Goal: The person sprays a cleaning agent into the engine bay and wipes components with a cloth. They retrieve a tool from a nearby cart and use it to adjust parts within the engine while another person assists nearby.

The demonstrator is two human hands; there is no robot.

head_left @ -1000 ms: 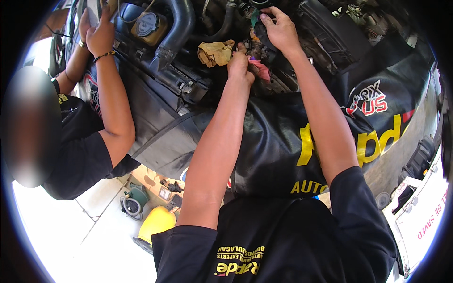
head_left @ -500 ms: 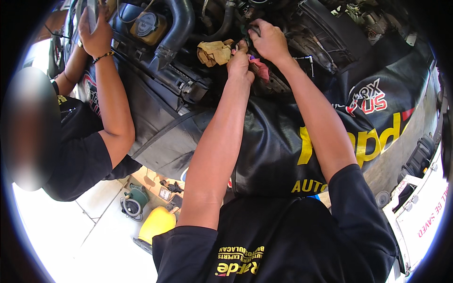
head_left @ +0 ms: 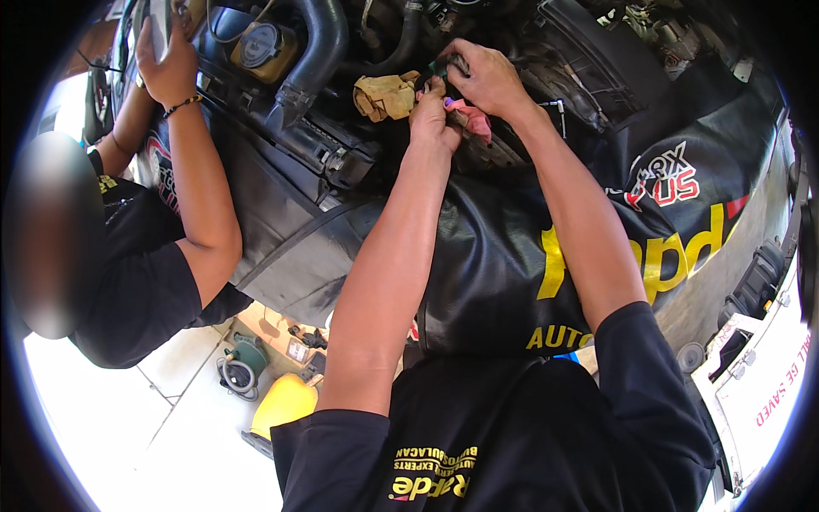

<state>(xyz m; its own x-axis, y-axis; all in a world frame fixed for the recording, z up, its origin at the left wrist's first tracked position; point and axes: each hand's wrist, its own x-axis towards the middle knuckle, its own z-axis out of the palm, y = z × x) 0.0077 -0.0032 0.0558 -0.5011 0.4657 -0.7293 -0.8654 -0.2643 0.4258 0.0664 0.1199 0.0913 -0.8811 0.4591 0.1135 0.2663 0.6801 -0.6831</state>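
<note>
Both my hands are close together over the engine bay. My left hand (head_left: 437, 119) is closed, with a pink rag (head_left: 471, 118) bunched in it and showing on both sides of the fingers. Just to its right, my right hand (head_left: 488, 78) is bent inward, thumb and fingers pinched on a small dark part (head_left: 460, 65). That part is mostly covered by the fingers, so its kind cannot be made out. A crumpled tan cloth or paper (head_left: 386, 96) lies left of my left hand.
A capped yellowish reservoir (head_left: 260, 49) and a thick black hose (head_left: 328, 51) are at the upper left. A black fender cover (head_left: 503, 256) drapes the car's edge. Someone on the left holds a grey object (head_left: 160, 30). A ratchet-like metal tool (head_left: 560, 118) rests right of my hands.
My right hand has turned slightly, its wrist shifting right, and more of the dark part shows. The left hand stays nearly in place. The other person's arms have shifted slightly left.
</note>
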